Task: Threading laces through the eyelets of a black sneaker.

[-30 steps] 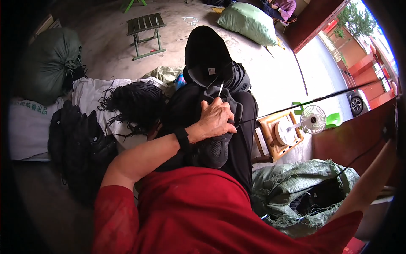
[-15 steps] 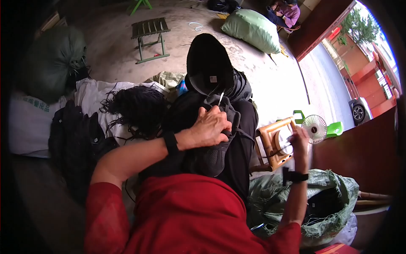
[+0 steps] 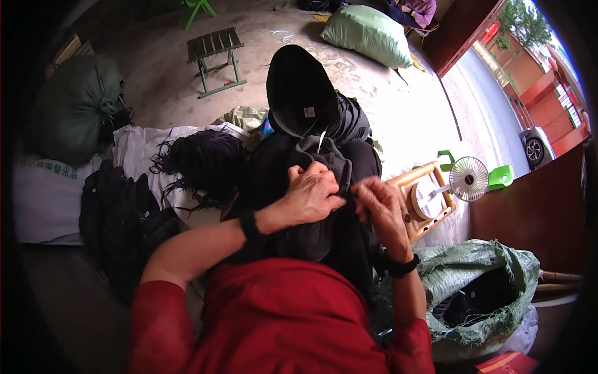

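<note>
A dark grey mesh shoe (image 3: 313,242) lies on my black-trousered lap, its opening away from me with a thin white strip standing up in it. My left hand (image 3: 306,194) is closed on the shoe's upper, over the lacing area. Close by on the right, my right hand (image 3: 381,209) has its fingers pinched beside the shoe; what they hold, if anything, is too small and dark to make out. Beyond my knees stands a stack of black shoe uppers (image 3: 302,93), the front one showing a small pale label. A tangle of black laces (image 3: 202,162) lies left of my lap.
Black shoe pieces (image 3: 124,209) are heaped at the left, near a tied green sack (image 3: 78,109). On the right are a bamboo stool (image 3: 405,187) with a small fan (image 3: 468,179), and an open woven sack (image 3: 461,265). A folding stool (image 3: 215,47) stands ahead; a person (image 3: 418,12) sits farther off.
My right hand has come in from the far right, by the fan, to beside the shoe. My left hand stays on the shoe. The view has shifted slightly.
</note>
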`<action>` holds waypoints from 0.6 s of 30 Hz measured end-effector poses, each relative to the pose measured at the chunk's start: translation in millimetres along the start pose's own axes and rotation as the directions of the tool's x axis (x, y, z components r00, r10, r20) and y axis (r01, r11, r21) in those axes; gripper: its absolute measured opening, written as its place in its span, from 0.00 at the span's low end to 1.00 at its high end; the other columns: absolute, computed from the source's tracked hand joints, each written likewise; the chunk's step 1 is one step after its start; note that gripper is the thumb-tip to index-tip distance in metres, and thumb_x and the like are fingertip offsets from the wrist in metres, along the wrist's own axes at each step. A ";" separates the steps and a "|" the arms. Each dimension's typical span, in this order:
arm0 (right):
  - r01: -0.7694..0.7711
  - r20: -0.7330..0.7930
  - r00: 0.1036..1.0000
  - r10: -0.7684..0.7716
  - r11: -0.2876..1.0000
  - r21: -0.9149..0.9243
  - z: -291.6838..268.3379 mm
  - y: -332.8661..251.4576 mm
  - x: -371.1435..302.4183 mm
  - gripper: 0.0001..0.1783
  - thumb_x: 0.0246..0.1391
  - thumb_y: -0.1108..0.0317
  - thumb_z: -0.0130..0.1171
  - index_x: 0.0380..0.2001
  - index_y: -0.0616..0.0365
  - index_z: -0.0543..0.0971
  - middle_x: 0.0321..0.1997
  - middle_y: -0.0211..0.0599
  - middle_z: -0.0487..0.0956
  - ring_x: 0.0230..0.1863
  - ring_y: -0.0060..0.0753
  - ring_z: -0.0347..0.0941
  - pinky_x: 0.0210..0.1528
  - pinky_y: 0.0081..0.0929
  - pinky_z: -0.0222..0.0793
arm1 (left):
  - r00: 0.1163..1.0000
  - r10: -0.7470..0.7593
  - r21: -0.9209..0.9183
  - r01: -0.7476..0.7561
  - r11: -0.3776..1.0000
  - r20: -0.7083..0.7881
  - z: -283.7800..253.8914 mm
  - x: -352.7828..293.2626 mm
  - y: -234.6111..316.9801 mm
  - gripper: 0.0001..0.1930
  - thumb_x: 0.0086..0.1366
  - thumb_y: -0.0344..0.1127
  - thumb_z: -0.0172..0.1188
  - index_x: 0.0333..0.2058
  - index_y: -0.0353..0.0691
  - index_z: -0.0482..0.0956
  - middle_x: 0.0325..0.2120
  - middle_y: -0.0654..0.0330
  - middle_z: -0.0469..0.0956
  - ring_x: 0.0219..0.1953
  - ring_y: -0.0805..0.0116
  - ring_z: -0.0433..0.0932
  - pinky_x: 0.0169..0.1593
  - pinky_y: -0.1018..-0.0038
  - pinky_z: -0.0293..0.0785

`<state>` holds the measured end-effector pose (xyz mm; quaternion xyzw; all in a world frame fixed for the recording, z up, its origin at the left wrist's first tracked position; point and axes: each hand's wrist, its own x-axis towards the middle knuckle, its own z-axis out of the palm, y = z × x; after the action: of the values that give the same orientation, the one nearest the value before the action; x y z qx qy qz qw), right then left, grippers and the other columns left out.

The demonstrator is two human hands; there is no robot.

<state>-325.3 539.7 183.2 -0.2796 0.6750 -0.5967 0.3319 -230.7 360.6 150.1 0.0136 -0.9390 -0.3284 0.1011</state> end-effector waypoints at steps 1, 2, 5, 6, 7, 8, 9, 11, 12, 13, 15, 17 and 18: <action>0.102 -0.089 0.991 -0.102 0.995 -0.006 18.8 -19.1 -2.9 0.09 0.63 0.63 0.55 0.38 0.57 0.78 0.21 0.23 0.74 0.20 0.11 0.67 0.22 0.11 0.62 | 0.987 -0.002 0.018 0.005 1.000 -0.159 13.8 1.5 0.9 0.13 0.54 0.48 0.62 0.22 0.46 0.82 0.30 0.67 0.77 0.48 0.65 0.69 0.45 0.55 0.55; 0.178 -0.061 0.981 -0.182 0.982 -0.058 37.0 -35.8 -7.0 0.08 0.63 0.65 0.55 0.38 0.58 0.78 0.21 0.24 0.74 0.20 0.11 0.67 0.22 0.11 0.62 | 0.967 -0.008 0.139 0.045 0.989 -0.254 22.7 4.6 3.5 0.12 0.53 0.48 0.62 0.23 0.46 0.81 0.29 0.66 0.76 0.46 0.64 0.71 0.43 0.55 0.56; 0.212 0.004 0.977 -0.213 0.974 0.075 45.8 -40.4 -5.9 0.07 0.62 0.69 0.54 0.38 0.60 0.78 0.20 0.28 0.75 0.19 0.14 0.69 0.21 0.13 0.64 | 0.961 0.030 0.123 0.004 0.992 -0.273 22.6 2.9 -2.6 0.14 0.54 0.49 0.62 0.28 0.44 0.79 0.31 0.65 0.76 0.44 0.63 0.71 0.40 0.52 0.57; 0.151 -0.043 0.988 -0.148 0.985 0.081 37.0 -40.5 -9.9 0.07 0.63 0.70 0.54 0.38 0.61 0.78 0.20 0.29 0.75 0.19 0.15 0.69 0.22 0.13 0.65 | 0.961 0.032 0.121 0.001 0.993 -0.276 17.2 3.6 -1.2 0.14 0.54 0.49 0.62 0.28 0.44 0.79 0.31 0.65 0.76 0.44 0.63 0.71 0.40 0.52 0.57; 0.090 -0.083 0.993 -0.082 0.992 0.092 28.6 -40.2 -14.5 0.07 0.63 0.70 0.53 0.39 0.62 0.78 0.20 0.30 0.76 0.19 0.16 0.70 0.22 0.13 0.66 | 0.983 0.036 0.120 -0.014 0.993 -0.182 8.7 2.0 0.4 0.13 0.55 0.47 0.62 0.31 0.45 0.78 0.34 0.65 0.75 0.46 0.64 0.71 0.43 0.56 0.58; 0.127 -0.100 0.987 -0.123 0.991 0.042 17.5 -43.1 -20.5 0.08 0.63 0.70 0.53 0.39 0.62 0.78 0.20 0.31 0.76 0.19 0.18 0.71 0.23 0.14 0.68 | 0.996 0.039 0.118 -0.029 0.993 -0.086 0.0 -0.1 -0.2 0.12 0.56 0.44 0.62 0.35 0.45 0.76 0.36 0.65 0.73 0.48 0.65 0.70 0.45 0.60 0.58; 0.120 -0.131 0.984 -0.123 0.992 -0.033 2.8 -40.0 -25.6 0.08 0.63 0.69 0.53 0.39 0.62 0.78 0.23 0.32 0.78 0.20 0.18 0.71 0.24 0.16 0.68 | 0.995 0.036 0.118 -0.026 0.993 -0.091 -8.0 -4.6 -3.9 0.12 0.56 0.44 0.62 0.35 0.45 0.76 0.36 0.65 0.73 0.48 0.65 0.70 0.45 0.60 0.58; 0.156 -0.252 0.952 -0.175 0.983 -0.093 -24.9 -32.4 -34.4 0.09 0.64 0.67 0.53 0.39 0.62 0.78 0.29 0.34 0.80 0.23 0.16 0.72 0.26 0.16 0.67 | 0.967 0.197 0.083 -0.186 0.979 -0.159 -22.8 -15.8 -12.4 0.14 0.56 0.42 0.64 0.39 0.44 0.75 0.39 0.64 0.74 0.49 0.63 0.70 0.46 0.64 0.63; 0.127 -0.335 0.925 -0.178 0.978 -0.167 -39.7 -27.6 -39.7 0.09 0.64 0.67 0.53 0.39 0.62 0.78 0.30 0.34 0.80 0.23 0.16 0.71 0.26 0.15 0.66 | 0.948 0.275 0.057 -0.269 0.961 -0.158 -31.6 -15.9 -19.4 0.16 0.57 0.41 0.64 0.41 0.42 0.74 0.42 0.63 0.75 0.49 0.62 0.71 0.45 0.65 0.66; 0.093 -0.415 0.891 -0.186 0.968 -0.233 -49.3 -24.2 -44.2 0.10 0.64 0.66 0.53 0.39 0.62 0.78 0.30 0.34 0.80 0.23 0.15 0.70 0.26 0.15 0.66 | 0.946 0.294 0.016 -0.295 0.956 -0.137 -43.7 -16.9 -20.3 0.14 0.60 0.39 0.62 0.41 0.40 0.74 0.42 0.62 0.75 0.46 0.60 0.73 0.43 0.64 0.67; 0.110 -0.457 0.868 -0.193 0.973 -0.202 -63.4 -5.6 -49.0 0.10 0.64 0.66 0.53 0.40 0.61 0.78 0.30 0.33 0.80 0.23 0.15 0.70 0.26 0.15 0.65 | 0.955 0.288 0.129 -0.277 0.952 -0.078 -61.9 -15.9 -18.6 0.12 0.60 0.35 0.61 0.40 0.39 0.73 0.39 0.60 0.74 0.40 0.59 0.75 0.40 0.64 0.69; 0.111 -0.485 0.863 -0.145 0.989 -0.098 -60.8 6.5 -51.7 0.11 0.63 0.64 0.55 0.40 0.61 0.78 0.28 0.32 0.79 0.23 0.16 0.70 0.26 0.15 0.65 | 0.867 0.460 0.283 -0.400 0.871 -0.191 -58.7 -3.2 -35.9 0.07 0.60 0.33 0.61 0.32 0.37 0.73 0.31 0.57 0.71 0.32 0.59 0.76 0.32 0.68 0.69; 0.077 -0.452 0.883 -0.128 0.989 -0.130 -52.7 10.0 -48.9 0.11 0.63 0.65 0.55 0.40 0.61 0.78 0.28 0.32 0.79 0.23 0.16 0.70 0.26 0.16 0.65 | 0.925 0.377 0.292 -0.348 0.891 -0.047 -56.3 0.5 -40.5 0.06 0.59 0.32 0.60 0.29 0.38 0.73 0.30 0.57 0.71 0.33 0.59 0.76 0.32 0.68 0.69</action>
<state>-335.8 611.5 182.4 -0.1836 0.7498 -0.6251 0.1152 -221.7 294.3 168.1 -0.1312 -0.9553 -0.1673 0.2056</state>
